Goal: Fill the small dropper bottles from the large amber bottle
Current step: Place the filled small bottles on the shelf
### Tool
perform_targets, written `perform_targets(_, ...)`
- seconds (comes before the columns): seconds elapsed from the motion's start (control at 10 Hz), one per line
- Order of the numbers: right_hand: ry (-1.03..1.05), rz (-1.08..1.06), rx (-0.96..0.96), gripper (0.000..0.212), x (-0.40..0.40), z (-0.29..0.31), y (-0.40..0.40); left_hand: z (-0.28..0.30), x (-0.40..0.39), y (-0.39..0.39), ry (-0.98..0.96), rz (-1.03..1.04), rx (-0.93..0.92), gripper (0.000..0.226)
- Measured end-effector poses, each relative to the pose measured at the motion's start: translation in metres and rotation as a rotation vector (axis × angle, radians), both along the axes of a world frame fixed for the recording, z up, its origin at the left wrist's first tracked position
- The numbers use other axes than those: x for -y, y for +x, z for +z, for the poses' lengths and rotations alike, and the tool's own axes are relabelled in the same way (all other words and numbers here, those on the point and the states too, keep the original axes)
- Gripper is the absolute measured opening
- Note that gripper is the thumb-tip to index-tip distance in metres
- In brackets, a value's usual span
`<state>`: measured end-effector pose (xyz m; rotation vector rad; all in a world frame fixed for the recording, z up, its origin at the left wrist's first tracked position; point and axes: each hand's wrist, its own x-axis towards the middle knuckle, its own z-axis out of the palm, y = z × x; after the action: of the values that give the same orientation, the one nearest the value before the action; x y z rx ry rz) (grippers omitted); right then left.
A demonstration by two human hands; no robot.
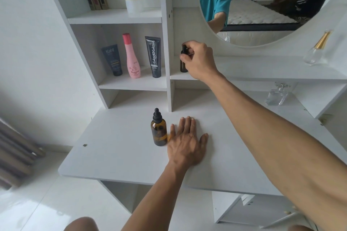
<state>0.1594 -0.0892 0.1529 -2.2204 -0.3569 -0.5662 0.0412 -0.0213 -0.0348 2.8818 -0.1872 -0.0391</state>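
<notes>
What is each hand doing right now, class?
Left hand: open, flat on the desk.
Right hand: gripping the small bottle on the shelf.

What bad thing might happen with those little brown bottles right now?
1. The right hand pinches the small amber dropper bottle only at its black top, so it might slip or tip on the white shelf.
2. The large amber dropper bottle stands right beside the flat left hand; a nudge might topple it.
</notes>
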Motion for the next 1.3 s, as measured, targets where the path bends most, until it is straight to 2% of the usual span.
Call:
perform_targets(0.4, 0.000, 0.000, -0.026, 0.039, 0.002, -0.002, 0.004, 0.000, -0.001, -0.001, -0.005, 0.000, 0.010, 0.076)
perform_targets(0.6, 0.048, -0.030, -0.021, 0.056, 0.014, -0.001, -0.009, 0.000, -0.001, 0.000, -0.010, -0.004, 0.014, 0.076)
perform_targets(0.8, 0.105, -0.107, 0.077, 0.044, 0.060, -0.003, -0.056, -0.001, -0.002, 0.000, 0.001, -0.014, 0.022, 0.077)
perform_targets(1.0, 0.087, -0.243, -0.002, 0.034, 0.125, -0.037, -0.105, -0.004, -0.002, 0.001, 0.013, -0.016, 0.030, 0.078)
perform_targets(1.1, 0.116, -0.329, -0.087, 0.036, 0.143, -0.069, -0.121, -0.004, -0.003, 0.001, 0.025, -0.015, 0.036, 0.078)
perform_targets(1.3, 0.185, -0.399, -0.235, 0.057, 0.151, -0.123, -0.142, -0.002, -0.002, 0.000, 0.028, -0.012, 0.032, 0.079)
